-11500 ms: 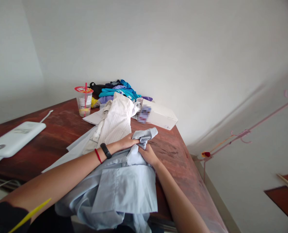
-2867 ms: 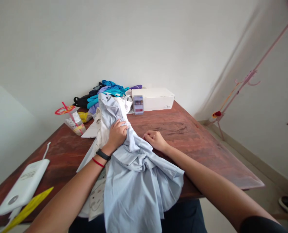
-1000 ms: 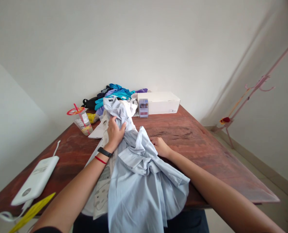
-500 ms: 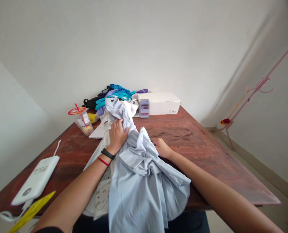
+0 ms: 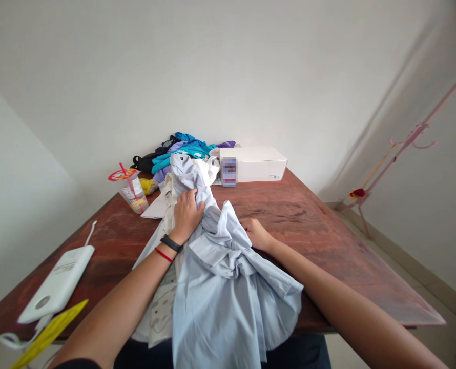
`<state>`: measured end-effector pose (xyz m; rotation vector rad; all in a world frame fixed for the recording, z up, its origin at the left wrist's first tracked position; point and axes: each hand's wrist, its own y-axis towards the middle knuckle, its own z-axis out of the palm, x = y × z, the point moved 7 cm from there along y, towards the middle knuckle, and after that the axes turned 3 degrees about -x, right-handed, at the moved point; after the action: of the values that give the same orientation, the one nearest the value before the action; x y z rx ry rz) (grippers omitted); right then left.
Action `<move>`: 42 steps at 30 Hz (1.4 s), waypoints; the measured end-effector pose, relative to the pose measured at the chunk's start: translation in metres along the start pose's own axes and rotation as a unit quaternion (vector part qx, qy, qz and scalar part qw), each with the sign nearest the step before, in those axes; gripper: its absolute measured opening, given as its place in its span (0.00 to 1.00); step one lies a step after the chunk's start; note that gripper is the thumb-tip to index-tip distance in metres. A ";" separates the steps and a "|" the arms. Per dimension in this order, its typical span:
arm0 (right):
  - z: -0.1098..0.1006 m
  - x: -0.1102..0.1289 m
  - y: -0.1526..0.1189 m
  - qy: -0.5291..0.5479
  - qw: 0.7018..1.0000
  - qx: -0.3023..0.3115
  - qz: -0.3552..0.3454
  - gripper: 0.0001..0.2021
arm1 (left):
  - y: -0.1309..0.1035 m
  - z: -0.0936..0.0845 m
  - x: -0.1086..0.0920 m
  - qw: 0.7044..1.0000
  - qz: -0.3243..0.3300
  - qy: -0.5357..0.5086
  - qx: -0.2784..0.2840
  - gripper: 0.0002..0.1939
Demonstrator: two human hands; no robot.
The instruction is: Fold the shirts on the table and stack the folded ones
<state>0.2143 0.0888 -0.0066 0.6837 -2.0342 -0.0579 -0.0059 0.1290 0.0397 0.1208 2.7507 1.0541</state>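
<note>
A light blue shirt [image 5: 216, 307] lies lengthwise on the table, bunched in the middle, its near part draping over the front edge. Its collar points away from me. My left hand [image 5: 187, 212] rests on the upper part of the shirt, fingers lying on the cloth and thumb apart. At the shirt's right side, my right hand [image 5: 256, 233] is closed on the edge of the bunched cloth; its fingertips are partly hidden. Underneath and to the left lies a whitish garment with grey spots [image 5: 162, 310].
Behind the shirt sit a pile of clothes [image 5: 185, 148] and a white box [image 5: 256, 164], with a small blurred pack [image 5: 229, 171] before it. Left are a plastic drink cup [image 5: 132, 189] and a white power bank [image 5: 59, 284]. A pink rack [image 5: 408, 136] stands right of the table [image 5: 328, 246].
The shirt's collar has shifted slightly to the right and its neck label shows less. Both hands stay in nearly the same places.
</note>
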 end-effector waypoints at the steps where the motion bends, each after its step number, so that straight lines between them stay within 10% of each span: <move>1: 0.000 0.000 0.000 0.000 1.000 0.001 0.001 0.12 | 0.000 0.000 0.000 1.000 0.001 0.001 0.000 0.23; 42: 0.002 -0.002 -0.001 -0.007 1.000 0.009 0.001 0.11 | 0.004 0.003 0.001 0.999 0.001 0.008 0.044 0.22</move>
<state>0.2139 0.0888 -0.0093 0.6957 -2.0515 -0.0432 -0.0061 0.1339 0.0406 0.1269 2.8130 0.9381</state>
